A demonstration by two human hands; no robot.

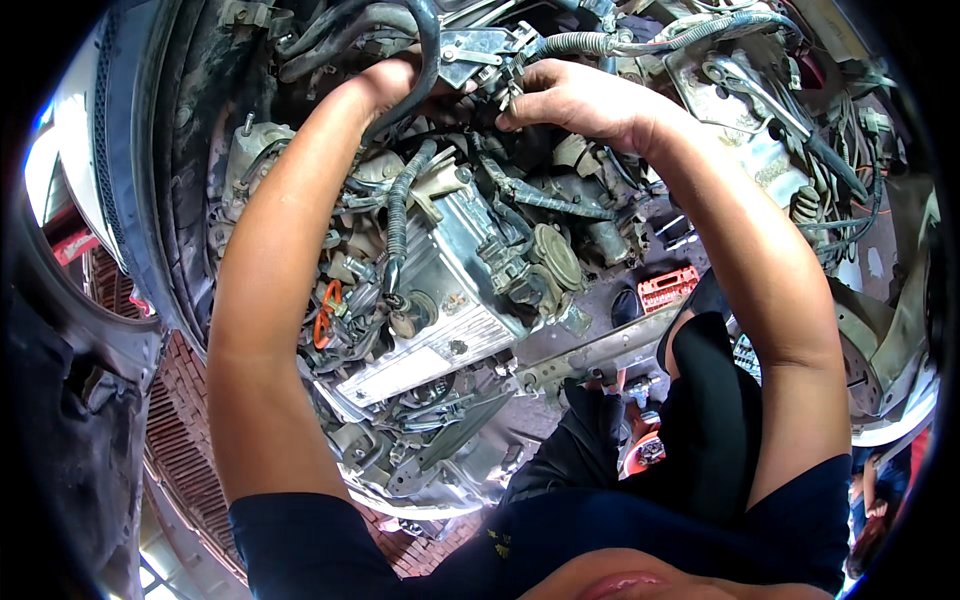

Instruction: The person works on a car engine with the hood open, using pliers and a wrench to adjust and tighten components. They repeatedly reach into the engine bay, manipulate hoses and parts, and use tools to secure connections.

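Note:
Both my arms reach deep into a car's engine bay. My left hand is behind a thick black hose, and its fingers are hidden among the parts. Beside it is a grey metal bracket with a bolt on it. My right hand is bent at the bracket's right end, thumb and fingers closing around a small dark part by some wiring; what it grips is too hidden to name. A ribbed conduit runs just above that hand. Below both hands lies the ribbed metal engine cover.
Another ribbed hose and orange loop sit by my left forearm. A long metal tool like a ratchet lies at upper right. Low down is a red tray. Another person's hand shows at far right.

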